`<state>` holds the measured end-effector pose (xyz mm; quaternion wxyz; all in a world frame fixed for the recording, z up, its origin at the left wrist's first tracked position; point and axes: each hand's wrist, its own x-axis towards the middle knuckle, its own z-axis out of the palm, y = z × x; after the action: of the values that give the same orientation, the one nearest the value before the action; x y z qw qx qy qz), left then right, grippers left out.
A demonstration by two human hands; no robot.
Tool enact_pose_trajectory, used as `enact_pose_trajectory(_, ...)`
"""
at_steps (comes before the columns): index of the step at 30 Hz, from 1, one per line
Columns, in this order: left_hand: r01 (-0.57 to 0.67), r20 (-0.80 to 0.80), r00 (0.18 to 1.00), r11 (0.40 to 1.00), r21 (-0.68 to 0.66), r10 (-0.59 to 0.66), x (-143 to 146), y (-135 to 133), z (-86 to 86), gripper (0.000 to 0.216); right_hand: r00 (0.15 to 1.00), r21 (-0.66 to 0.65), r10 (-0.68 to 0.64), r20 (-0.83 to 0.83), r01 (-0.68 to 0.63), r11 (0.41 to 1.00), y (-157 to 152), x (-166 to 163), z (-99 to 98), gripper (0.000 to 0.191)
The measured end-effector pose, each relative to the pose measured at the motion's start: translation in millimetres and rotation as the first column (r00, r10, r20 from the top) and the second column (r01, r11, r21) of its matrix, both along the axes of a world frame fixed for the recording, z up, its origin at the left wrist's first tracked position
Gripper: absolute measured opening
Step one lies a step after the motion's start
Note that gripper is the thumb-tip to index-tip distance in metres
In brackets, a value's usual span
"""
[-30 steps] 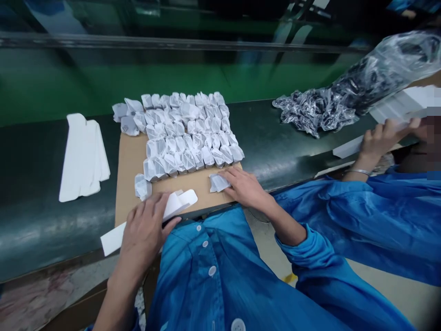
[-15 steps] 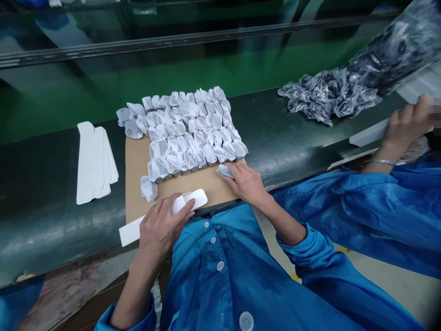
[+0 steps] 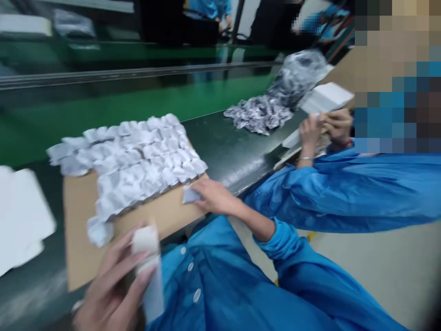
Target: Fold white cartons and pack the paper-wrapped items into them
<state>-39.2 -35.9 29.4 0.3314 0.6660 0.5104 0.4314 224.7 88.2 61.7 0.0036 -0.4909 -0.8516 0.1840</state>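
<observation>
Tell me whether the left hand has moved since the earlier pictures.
Yes. Judged against the cardboard sheet, the left hand has drawn back toward the wearer, farther from the lone white wrapped piece at near left.

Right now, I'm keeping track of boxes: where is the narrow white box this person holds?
The white box is low and left of centre in the head view, in the left hand, nearer the camera than the cardboard sheet.

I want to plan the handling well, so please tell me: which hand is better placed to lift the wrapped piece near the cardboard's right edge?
Right, most likely: the right hand touches that wrapped piece on the cardboard. The left hand is farther away and occupied, holding a white carton.
</observation>
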Motion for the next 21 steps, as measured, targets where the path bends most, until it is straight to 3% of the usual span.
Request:
enact_pose_trajectory(2, -0.020, 0.037, 0.999, 1.000, -0.003, 0.020, 16.5, 2.2, 4.6, 0.022, 0.989, -0.014, -0.076, -0.124, 0.074, 0.997, -1.9, -1.8, 22.5, 0.037)
enact_pose_trajectory(4, -0.047, -0.039, 0.998, 0.996, 0.081, 0.050, 26.3, 5.5, 0.6, 0.025, 0.915, 0.004, -0.146, -0.376, 0.159, 0.987, -7.4, -4.2, 48.8, 0.046)
enact_pose_trajectory(6, -0.052, -0.201, 0.976, 0.987, 0.155, 0.083, 28.1, 5.3, -4.9, 0.027, 0.878, 0.037, -0.049, -0.476, 0.076, 0.996, -17.5, -9.0, 73.3, 0.050)
enact_pose_trajectory(8, -0.029, -0.369, 0.924, 0.980, 0.198, 0.102, 25.1, 1.6, -5.8, 0.028, 0.894, 0.063, 0.169, -0.415, -0.156, 0.986, -29.2, -17.2, 90.0, 0.044)
enact_pose_trajectory(10, 0.020, -0.470, 0.877, 0.972, 0.233, 0.095, 21.3, -1.9, -1.7, 0.027, 0.893, 0.076, 0.381, -0.238, -0.374, 0.924, -37.1, -26.3, 96.6, 0.035)
enact_pose_trajectory(12, 0.107, -0.510, 0.858, 0.954, 0.278, 0.053, 18.9, -3.1, 4.9, 0.028, 0.858, 0.075, 0.513, -0.027, -0.510, 0.857, -38.7, -33.1, 96.4, 0.032)
enact_pose_trajectory(16, 0.264, -0.550, 0.835, 0.902, 0.340, -0.037, 18.4, 0.0, 14.3, 0.033, 0.749, 0.064, 0.632, 0.199, -0.653, 0.754, -33.9, -41.5, 92.6, 0.031)
enact_pose_trajectory(19, 0.275, -0.531, 0.846, 0.890, 0.363, -0.045, 17.2, 1.9, 15.4, 0.034, 0.712, 0.082, 0.675, 0.194, -0.697, 0.712, -33.8, -48.9, 90.4, 0.033)
enact_pose_trajectory(21, 0.252, -0.508, 0.861, 0.899, 0.358, -0.039, 15.3, 1.6, 13.9, 0.035, 0.725, 0.080, 0.669, 0.162, -0.686, 0.724, -34.2, -52.9, 88.0, 0.033)
